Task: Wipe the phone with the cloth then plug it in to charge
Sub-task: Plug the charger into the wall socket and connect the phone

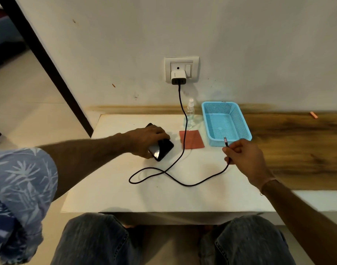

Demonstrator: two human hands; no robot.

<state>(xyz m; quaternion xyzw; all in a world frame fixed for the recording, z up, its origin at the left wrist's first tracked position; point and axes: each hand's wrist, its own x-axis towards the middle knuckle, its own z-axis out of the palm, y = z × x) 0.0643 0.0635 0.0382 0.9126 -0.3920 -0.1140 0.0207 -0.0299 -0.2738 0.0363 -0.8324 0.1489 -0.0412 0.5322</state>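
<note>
A black phone (162,150) lies on the white table (125,196), screen up with a glare spot. My left hand (146,139) grips it from above on its left side. My right hand (244,155) pinches the black charging cable (183,131) near its free plug end, which points up in front of the blue basket. The cable runs in a loop over the table and up to a white charger (178,77) in the wall socket. A folded reddish cloth (194,139) lies flat between my hands, with the cable crossing it.
A blue mesh basket (238,113) stands at the back right of the table. A small clear spray bottle (190,113) stands against the wall beside it. A wooden panel (297,146) extends to the right. My knees are below the table's front edge.
</note>
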